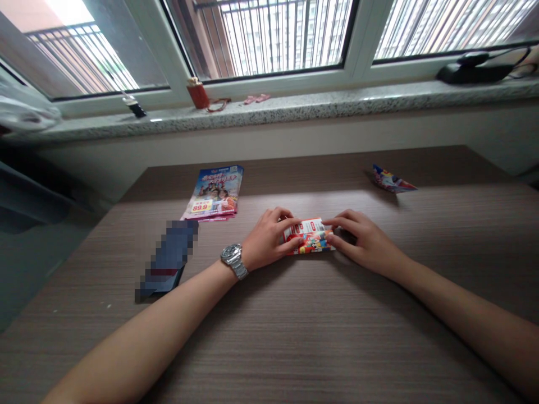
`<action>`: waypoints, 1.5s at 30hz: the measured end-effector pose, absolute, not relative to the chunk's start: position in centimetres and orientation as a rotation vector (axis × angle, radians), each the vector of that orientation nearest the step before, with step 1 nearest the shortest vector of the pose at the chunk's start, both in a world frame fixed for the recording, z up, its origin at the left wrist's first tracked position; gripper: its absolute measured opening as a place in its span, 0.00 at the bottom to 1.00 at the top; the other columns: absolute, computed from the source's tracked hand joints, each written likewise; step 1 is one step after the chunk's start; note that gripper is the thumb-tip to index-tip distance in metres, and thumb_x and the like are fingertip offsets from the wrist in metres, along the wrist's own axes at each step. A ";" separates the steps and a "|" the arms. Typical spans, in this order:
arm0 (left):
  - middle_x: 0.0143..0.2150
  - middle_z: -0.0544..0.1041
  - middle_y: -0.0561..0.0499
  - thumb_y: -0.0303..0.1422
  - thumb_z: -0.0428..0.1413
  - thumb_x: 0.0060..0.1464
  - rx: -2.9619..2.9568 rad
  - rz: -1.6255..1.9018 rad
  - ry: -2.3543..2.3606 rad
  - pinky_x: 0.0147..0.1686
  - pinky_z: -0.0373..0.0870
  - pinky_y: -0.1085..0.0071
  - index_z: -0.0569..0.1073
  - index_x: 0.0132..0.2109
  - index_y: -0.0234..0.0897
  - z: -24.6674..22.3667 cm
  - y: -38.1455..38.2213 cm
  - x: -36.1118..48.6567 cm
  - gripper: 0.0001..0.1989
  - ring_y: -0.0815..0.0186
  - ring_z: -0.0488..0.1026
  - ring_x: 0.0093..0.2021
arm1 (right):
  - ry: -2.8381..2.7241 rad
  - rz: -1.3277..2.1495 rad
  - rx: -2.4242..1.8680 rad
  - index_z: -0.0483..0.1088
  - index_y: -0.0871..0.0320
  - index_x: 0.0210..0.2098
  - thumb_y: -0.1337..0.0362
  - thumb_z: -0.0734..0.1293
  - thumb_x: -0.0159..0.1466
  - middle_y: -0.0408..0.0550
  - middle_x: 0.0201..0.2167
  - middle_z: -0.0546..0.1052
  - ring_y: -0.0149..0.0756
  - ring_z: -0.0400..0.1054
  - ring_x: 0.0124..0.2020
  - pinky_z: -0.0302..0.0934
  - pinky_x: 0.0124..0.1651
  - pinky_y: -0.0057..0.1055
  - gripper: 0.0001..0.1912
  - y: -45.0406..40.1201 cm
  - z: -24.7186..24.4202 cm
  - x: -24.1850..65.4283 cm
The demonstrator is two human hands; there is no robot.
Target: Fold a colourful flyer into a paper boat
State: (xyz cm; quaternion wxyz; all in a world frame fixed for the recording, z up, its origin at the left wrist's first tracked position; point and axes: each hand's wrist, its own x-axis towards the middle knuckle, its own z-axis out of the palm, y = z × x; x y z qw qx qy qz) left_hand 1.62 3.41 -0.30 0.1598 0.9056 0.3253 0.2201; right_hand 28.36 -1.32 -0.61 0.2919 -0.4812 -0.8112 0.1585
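A folded paper leaflet (pixel 311 238), printed in red and white with a colourful picture strip along its near side, lies on the table in front of me. My left hand (pixel 273 238) grips its left end, with the thumb on the near strip and the fingers on the far part. At the right end, my right hand (pixel 357 235) has thumb and index finger on the paper's edge. A metal wristwatch (pixel 234 260) is on my left wrist. The paper's underside is hidden.
A stack of printed flyers (pixel 214 191) lies at the back left, with a pixelated dark phone-like object (pixel 168 258) nearer me. A folded paper boat-like shape (pixel 392 180) stands at the back right. On the windowsill (pixel 311 106) are a red case (pixel 197 96) and a black device (pixel 475 72).
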 end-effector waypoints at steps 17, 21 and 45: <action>0.55 0.70 0.42 0.41 0.56 0.63 2.592 0.617 0.948 0.58 0.66 0.54 0.73 0.59 0.41 -0.3 3.3 1.7 0.20 0.55 0.66 0.54 | -2.186 0.404 -1.416 0.71 0.53 0.55 0.56 0.68 0.65 0.53 0.42 0.70 0.46 0.67 0.44 0.64 0.48 0.44 0.20 -0.5 -1.4 27.9; 0.55 0.70 0.42 0.40 0.57 0.63 2.587 0.614 0.943 0.57 0.66 0.55 0.73 0.58 0.41 -0.3 3.3 1.7 0.19 0.55 0.66 0.54 | -2.162 0.441 -1.428 0.71 0.53 0.50 0.56 0.69 0.64 0.51 0.41 0.71 0.46 0.67 0.44 0.64 0.47 0.43 0.16 -0.3 -1.1 27.8; 0.52 0.77 0.47 0.30 0.57 0.63 2.179 0.772 0.735 0.50 0.73 0.69 0.70 0.56 0.39 0.1 3.1 1.6 0.15 0.65 0.75 0.49 | -1.903 0.761 -1.336 0.73 0.53 0.48 0.56 0.68 0.65 0.43 0.29 0.72 0.35 0.65 0.29 0.61 0.31 0.32 0.13 -1.5 -0.3 27.6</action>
